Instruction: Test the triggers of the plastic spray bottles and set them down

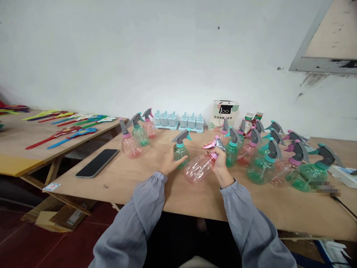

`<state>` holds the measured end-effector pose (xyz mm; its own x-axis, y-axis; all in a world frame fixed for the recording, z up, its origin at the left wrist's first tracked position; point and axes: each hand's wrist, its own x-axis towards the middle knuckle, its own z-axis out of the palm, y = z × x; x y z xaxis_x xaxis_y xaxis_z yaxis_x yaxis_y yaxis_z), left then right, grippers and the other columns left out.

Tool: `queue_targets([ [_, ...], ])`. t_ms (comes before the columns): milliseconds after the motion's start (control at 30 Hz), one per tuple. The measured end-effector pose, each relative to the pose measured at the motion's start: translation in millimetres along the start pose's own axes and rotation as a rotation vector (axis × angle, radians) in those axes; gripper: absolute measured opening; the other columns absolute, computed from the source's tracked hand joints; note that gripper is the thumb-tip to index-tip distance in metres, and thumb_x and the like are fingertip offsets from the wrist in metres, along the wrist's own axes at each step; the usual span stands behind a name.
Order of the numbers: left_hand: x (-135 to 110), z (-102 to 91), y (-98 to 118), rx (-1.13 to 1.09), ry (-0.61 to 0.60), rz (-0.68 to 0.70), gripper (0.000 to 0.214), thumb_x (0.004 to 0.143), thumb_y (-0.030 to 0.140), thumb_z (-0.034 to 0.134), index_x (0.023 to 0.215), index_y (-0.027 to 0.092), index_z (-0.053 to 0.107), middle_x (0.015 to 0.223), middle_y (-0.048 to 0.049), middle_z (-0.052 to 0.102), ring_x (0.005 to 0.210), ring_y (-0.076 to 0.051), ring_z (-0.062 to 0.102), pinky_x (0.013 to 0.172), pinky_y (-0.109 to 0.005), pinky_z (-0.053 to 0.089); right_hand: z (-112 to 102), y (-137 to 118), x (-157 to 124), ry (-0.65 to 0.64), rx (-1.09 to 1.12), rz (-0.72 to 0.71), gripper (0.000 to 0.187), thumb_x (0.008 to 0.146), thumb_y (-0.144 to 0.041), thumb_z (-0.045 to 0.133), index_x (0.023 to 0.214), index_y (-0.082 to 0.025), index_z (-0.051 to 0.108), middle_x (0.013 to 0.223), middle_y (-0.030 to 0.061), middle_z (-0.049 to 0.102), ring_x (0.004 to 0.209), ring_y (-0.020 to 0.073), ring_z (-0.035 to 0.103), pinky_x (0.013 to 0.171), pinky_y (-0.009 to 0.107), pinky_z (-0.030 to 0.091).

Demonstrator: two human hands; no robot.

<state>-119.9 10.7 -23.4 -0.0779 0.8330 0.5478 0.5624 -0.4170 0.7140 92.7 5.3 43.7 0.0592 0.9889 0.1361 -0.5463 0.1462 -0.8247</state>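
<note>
My right hand (220,162) grips a clear pink spray bottle (197,169) by its neck, below the pink and grey trigger head. The bottle is tilted, its round base toward the left, close over the table. My left hand (170,162) is at the left side of an upright green spray bottle (182,153) with a grey and turquoise head. Its thumb stretches out across the front of that bottle and the fingers point up, apart from the thumb. Whether the left fingers touch the green bottle is hard to see.
Several pink and green spray bottles (260,169) stand at right; three more (131,146) are at left. A phone (97,163) lies left on the wooden table (125,186). Behind are light-blue popsicle molds (166,121) and a printed box (220,115). Another table holds colourful hand-shaped strips (69,136).
</note>
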Motion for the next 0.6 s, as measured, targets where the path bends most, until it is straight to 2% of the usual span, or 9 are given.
queue_targets([
  [67, 0, 0.0, -1, 0.002, -0.009, -0.012, 0.078, 0.077, 0.050, 0.079, 0.141, 0.021, 0.045, 0.135, -0.0169, 0.065, 0.131, -0.038, 0.061, 0.114, -0.058, 0.044, 2, -1, -2, -0.045, -0.064, -0.038, 0.021, 0.055, -0.029, 0.068, 0.075, -0.022, 0.068, 0.078, -0.0005, 0.076, 0.061, 0.0135, 0.065, 0.054, 0.023, 0.050],
  [133, 0, 0.2, -2, 0.000, -0.005, -0.014, 0.077, 0.077, 0.051, 0.079, 0.140, 0.021, 0.046, 0.133, -0.0166, 0.066, 0.130, -0.038, 0.061, 0.113, -0.058, 0.045, 1, -4, -7, -0.107, -0.153, -0.114, 0.024, 0.064, -0.038, 0.074, 0.082, -0.022, 0.073, 0.085, 0.0024, 0.079, 0.079, 0.0187, 0.074, 0.066, 0.027, 0.056],
  [233, 0, 1.0, -3, -0.001, 0.009, -0.016, 0.077, 0.076, 0.050, 0.080, 0.138, 0.020, 0.047, 0.132, -0.0164, 0.067, 0.129, -0.038, 0.062, 0.112, -0.058, 0.046, -14, -16, -17, -0.127, -0.311, -0.247, 0.034, 0.078, -0.055, 0.073, 0.086, -0.022, 0.077, 0.095, 0.0063, 0.080, 0.094, 0.0226, 0.076, 0.078, 0.032, 0.059],
  [333, 1, 1.9, -5, 0.004, 0.006, -0.025, 0.078, 0.076, 0.051, 0.080, 0.139, 0.021, 0.046, 0.133, -0.0164, 0.066, 0.129, -0.038, 0.063, 0.111, -0.058, 0.046, -42, -36, -30, 0.029, -0.461, -0.380, 0.041, 0.080, -0.062, 0.073, 0.084, -0.021, 0.078, 0.098, 0.0078, 0.080, 0.090, 0.0234, 0.076, 0.074, 0.034, 0.061],
  [467, 1, 1.9, -6, 0.011, 0.016, -0.003, 0.079, 0.076, 0.051, 0.080, 0.141, 0.022, 0.045, 0.138, -0.0167, 0.064, 0.133, -0.037, 0.059, 0.114, -0.057, 0.044, -77, -59, -38, 0.309, -0.645, -0.533, 0.048, 0.080, -0.064, 0.073, 0.096, -0.019, 0.078, 0.093, 0.0084, 0.078, 0.083, 0.0234, 0.073, 0.071, 0.036, 0.060],
  [600, 1, 0.9, -4, 0.015, 0.010, 0.011, 0.079, 0.077, 0.050, 0.079, 0.141, 0.022, 0.044, 0.143, -0.0164, 0.061, 0.136, -0.037, 0.057, 0.116, -0.056, 0.042, -95, -67, -30, 0.356, -0.782, -0.689, 0.054, 0.080, -0.059, 0.075, 0.117, -0.020, 0.071, 0.105, 0.0080, 0.075, 0.095, 0.0237, 0.071, 0.088, 0.041, 0.058],
])
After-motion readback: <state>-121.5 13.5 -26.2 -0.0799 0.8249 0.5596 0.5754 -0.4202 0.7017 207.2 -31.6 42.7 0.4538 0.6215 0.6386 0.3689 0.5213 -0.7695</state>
